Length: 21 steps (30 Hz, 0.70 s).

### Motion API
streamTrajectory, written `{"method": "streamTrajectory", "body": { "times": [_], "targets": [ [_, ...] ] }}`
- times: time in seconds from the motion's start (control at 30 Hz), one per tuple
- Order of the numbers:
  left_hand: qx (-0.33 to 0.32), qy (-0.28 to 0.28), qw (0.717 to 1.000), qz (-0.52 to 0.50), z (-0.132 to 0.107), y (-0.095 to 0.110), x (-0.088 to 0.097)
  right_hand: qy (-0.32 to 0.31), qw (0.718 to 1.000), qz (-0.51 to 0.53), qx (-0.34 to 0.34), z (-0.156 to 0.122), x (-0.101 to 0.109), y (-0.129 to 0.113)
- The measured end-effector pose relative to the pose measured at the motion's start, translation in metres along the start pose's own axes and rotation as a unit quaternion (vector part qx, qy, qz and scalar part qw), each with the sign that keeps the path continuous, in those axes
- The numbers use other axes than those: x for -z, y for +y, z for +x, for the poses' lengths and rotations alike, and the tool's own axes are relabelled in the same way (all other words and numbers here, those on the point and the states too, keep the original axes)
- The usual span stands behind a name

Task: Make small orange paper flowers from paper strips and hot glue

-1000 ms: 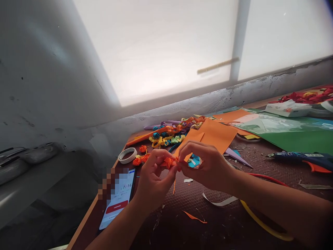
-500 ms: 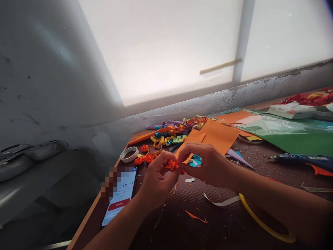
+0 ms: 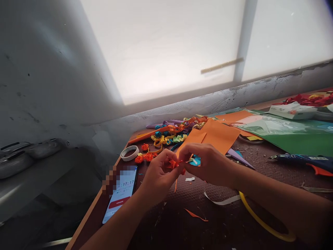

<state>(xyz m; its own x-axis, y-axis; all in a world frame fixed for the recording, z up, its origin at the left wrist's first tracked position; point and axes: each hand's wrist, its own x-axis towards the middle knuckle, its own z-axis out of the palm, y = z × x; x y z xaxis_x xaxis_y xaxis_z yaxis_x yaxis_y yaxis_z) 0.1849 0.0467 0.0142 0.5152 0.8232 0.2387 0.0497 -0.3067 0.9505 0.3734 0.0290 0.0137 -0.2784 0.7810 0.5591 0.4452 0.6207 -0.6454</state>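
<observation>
A small crumpled piece of orange paper (image 3: 172, 164) is pinched between both hands above the dark red table. My left hand (image 3: 160, 177) grips its left side with thumb and fingers. From the other side, my right hand (image 3: 206, 163) pinches it with closed fingertips, which partly hide the paper. Left of the hands lie red-orange crumpled paper flowers (image 3: 145, 157) and a roll of white tape (image 3: 129, 153). Just beyond the right hand are orange paper sheets (image 3: 221, 135), partly covered by that hand. A blue scrap (image 3: 197, 159) shows behind its fingers.
A lit phone (image 3: 120, 194) lies by the table's left edge. Colourful paper chains and flowers (image 3: 179, 130) are heaped at the back. A yellow ring (image 3: 262, 224) is under my right forearm, with a dark blue patterned pouch (image 3: 301, 159) farther right. Paper scraps (image 3: 195, 215) litter the front.
Both hands stay nearly in place, still pinching the orange paper, with only a slight shift of the fingers. The whole view has moved very slightly; nothing else visibly differs.
</observation>
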Motion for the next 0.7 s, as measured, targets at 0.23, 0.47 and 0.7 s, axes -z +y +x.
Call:
{"method": "streamTrajectory", "body": {
  "times": [0.23,0.47,0.7],
  "targets": [
    [-0.040,0.073,0.980,0.180,0.000,-0.009,-0.005,0.009,0.987,-0.158,-0.001,-0.004,-0.007,-0.007],
    [-0.033,0.060,0.975,0.210,0.000,-0.017,-0.009,-0.036,0.966,-0.257,0.026,0.000,-0.015,-0.003],
    [-0.032,0.051,0.993,0.100,0.004,-0.021,-0.009,-0.001,0.963,-0.246,0.114,-0.001,-0.008,0.007]
  ]
}}
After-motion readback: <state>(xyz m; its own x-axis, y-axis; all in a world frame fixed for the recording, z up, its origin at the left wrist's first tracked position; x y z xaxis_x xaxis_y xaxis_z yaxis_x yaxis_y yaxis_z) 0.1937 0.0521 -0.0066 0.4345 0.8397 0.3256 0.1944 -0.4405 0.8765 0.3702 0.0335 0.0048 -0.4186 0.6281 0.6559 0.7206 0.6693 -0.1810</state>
